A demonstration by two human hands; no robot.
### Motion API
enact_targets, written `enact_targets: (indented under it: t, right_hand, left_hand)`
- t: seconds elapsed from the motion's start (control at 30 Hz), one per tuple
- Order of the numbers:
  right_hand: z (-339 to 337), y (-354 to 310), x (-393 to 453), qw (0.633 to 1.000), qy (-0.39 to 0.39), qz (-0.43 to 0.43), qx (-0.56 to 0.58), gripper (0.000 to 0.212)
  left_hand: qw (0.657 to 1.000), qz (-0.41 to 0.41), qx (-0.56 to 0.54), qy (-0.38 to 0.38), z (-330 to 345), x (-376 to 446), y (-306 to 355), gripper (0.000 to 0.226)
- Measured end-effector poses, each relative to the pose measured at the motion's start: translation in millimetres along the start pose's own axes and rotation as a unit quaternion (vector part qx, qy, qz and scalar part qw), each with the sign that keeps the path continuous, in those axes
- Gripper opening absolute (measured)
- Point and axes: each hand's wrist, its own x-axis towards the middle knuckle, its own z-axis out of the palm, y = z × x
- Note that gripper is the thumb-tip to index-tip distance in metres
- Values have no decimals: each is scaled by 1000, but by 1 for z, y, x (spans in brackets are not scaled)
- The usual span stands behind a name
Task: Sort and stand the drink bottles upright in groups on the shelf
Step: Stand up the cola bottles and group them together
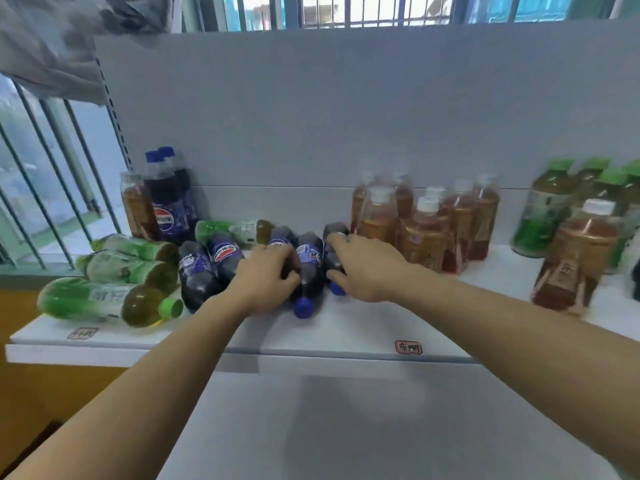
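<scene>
On the shelf (360, 327), the left hand (265, 278) curls round one lying cola bottle (282, 244) and the right hand (363, 268) grasps another (333, 233), a third (309, 271) lying between them.

window: barred panes (374, 10) run behind the back panel
cloth: grey fabric (52, 39) hangs at upper left
back panel: plain white board (346, 109)
sticker: red-marked label (408, 347)
</scene>
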Motion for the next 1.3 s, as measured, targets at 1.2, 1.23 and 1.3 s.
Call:
enact_targets:
  t: [1.2,1.23,1.3]
  right_hand:
    - [-96,28,185,981,-63,165,-76,46]
    - [-96,28,187,980,-64,171,-81,48]
    - [-95,27,189,977,-63,185,-83,57]
  left_hand:
    - [974,170,-91,-118,-33,27,-47,23]
    - [973,181,-93,-112,-37,28,-51,23]
    - [972,197,-80,-96,-44,36,-61,23]
